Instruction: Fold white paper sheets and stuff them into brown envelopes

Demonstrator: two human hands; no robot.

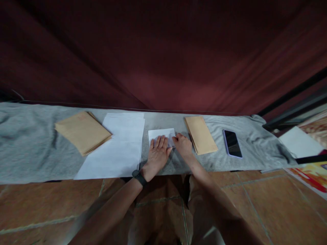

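Observation:
A small folded sheet of white paper (pixel 161 132) lies on the grey cloth in front of me. My left hand (pixel 157 151) rests flat on it with the fingers stretched out, covering its lower part; a black watch is on that wrist. At the paper's right edge, my right hand (pixel 183 144) is closed, its fingers curled and the thumb side against the edge. Left of my hands is a stack of larger white sheets (pixel 122 146). A pile of brown envelopes (pixel 83 131) partly overlaps those sheets, and another stack of brown envelopes (pixel 201 135) sits just right of my right hand.
A phone (pixel 232 143) with a pale purple case lies farther right on the grey cloth (pixel 260 149). Behind the narrow surface hangs a dark red curtain (pixel 163 68). Tiled floor (pixel 255 200) shows below its front edge, and printed material (pixel 310 177) is at the far right.

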